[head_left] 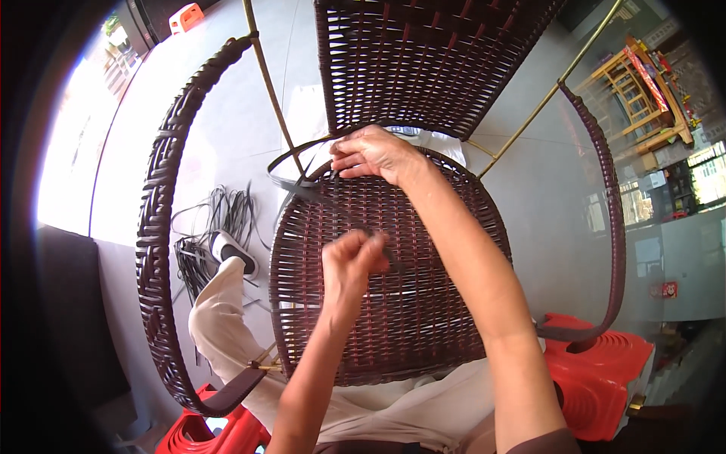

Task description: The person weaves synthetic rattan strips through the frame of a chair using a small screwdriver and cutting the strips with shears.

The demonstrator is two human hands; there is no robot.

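A chair with a woven dark brown seat (423,303) stands in front of me, its woven backrest (408,68) rising at the far side. My right hand (370,155) reaches over to the far rim of the seat, fingers pinched around a dark flat weaving strip (283,183) that loops out to the left. Above the middle of the seat my left hand (349,261) is closed in a fist, slightly blurred. A dark piece of strip shows beside its fingers; its full course is smeared by motion.
Wrapped armrests curve up on the left (155,204) and right (611,197). Loose dark strips (231,208) lie on the floor by my shoe (231,250). Red plastic stools (597,378) stand near both knees. A wooden frame (635,91) is at the far right.
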